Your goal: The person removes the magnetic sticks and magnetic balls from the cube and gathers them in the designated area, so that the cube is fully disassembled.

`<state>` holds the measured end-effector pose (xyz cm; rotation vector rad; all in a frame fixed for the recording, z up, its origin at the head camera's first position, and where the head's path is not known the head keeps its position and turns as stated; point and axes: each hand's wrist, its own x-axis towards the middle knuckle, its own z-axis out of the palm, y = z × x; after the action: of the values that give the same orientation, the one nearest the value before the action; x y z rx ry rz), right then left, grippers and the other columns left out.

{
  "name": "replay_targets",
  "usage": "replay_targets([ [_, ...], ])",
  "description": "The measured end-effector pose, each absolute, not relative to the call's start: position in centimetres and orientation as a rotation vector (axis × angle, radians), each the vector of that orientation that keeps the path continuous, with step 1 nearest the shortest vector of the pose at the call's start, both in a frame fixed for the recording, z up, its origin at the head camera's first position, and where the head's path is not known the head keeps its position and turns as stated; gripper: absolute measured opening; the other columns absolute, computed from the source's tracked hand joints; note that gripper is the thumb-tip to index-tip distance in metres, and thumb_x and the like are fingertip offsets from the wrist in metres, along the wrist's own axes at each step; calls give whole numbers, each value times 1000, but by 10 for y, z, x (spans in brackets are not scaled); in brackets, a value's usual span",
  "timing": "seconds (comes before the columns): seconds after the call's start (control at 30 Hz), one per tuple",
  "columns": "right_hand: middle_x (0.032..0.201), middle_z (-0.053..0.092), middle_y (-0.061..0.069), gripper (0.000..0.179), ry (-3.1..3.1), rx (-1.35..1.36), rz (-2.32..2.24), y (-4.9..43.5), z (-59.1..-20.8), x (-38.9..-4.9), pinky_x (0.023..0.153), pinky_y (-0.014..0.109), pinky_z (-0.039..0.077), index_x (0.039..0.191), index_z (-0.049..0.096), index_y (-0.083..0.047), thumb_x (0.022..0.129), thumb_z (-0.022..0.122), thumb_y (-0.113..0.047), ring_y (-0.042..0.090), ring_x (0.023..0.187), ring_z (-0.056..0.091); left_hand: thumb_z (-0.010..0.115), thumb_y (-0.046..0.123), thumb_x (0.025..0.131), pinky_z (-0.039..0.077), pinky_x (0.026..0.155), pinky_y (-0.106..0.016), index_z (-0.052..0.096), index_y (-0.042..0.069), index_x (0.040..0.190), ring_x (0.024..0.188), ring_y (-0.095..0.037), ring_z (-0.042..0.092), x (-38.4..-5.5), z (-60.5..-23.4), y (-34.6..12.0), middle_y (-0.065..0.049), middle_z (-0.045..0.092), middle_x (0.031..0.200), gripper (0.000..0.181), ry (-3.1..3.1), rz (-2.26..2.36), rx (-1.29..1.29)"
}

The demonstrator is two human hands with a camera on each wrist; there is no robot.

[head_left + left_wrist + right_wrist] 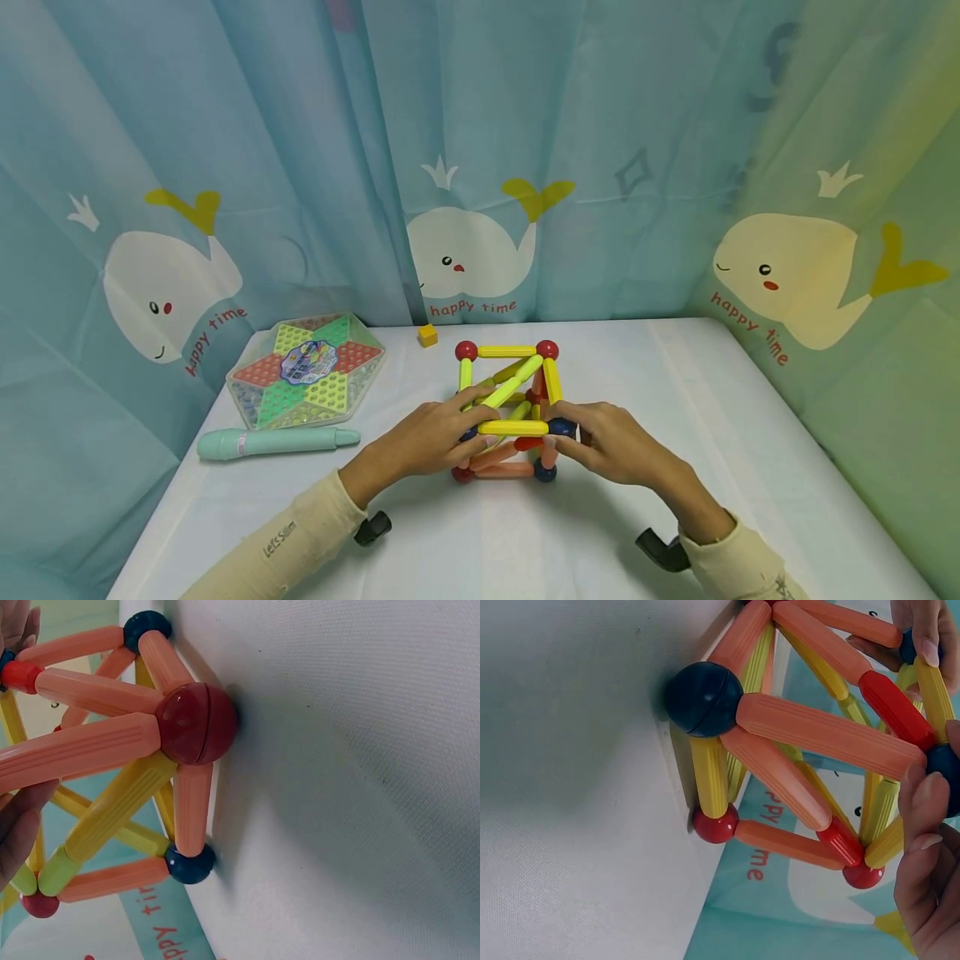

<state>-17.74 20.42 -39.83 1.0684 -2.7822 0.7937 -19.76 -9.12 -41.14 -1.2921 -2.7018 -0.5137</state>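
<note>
A frame of magnetic rods and balls [513, 427] stands on the table in front of me, with yellow, lime, salmon and red rods joined at red and dark blue balls. My left hand [435, 435] holds its near upper left corner, fingers at a blue ball [908, 646] and the end of a yellow rod [517, 427]. At the other end of that rod, my right hand [618, 442] pinches a blue ball [562, 428] between thumb and fingers. A red ball [196, 724] and a blue ball [703, 699] form the near bottom corners, resting on the table.
On the left lie a hexagonal board-game box [307, 369] with coloured triangles and a mint-green stick-shaped case [277, 442]. A small yellow block [427, 336] sits near the back edge. Behind the white table [660, 367] hangs a blue curtain [637, 100] with whale prints.
</note>
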Motion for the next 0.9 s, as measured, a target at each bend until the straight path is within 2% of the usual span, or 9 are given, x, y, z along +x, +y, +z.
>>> replay_targets([
  [0.5, 80, 58, -15, 23, -2761, 1094, 809, 207, -402, -178, 56, 19, 43, 119, 63, -20, 97, 68, -25, 2, 66, 49, 55, 40, 103, 46, 63, -18, 62, 20, 132, 63, -5, 52, -198, -411, -91, -12, 49, 149, 36, -2709, -546, -1304],
  [0.9, 83, 61, -14, 22, -2756, 1098, 866, 207, -402, -179, 54, 19, 44, 118, 63, -21, 97, 68, -26, 3, 64, 50, 56, 40, 103, 46, 63, -17, 62, 19, 133, 66, -5, 53, -198, -412, -91, -11, 49, 149, 37, -2712, -532, -1305],
])
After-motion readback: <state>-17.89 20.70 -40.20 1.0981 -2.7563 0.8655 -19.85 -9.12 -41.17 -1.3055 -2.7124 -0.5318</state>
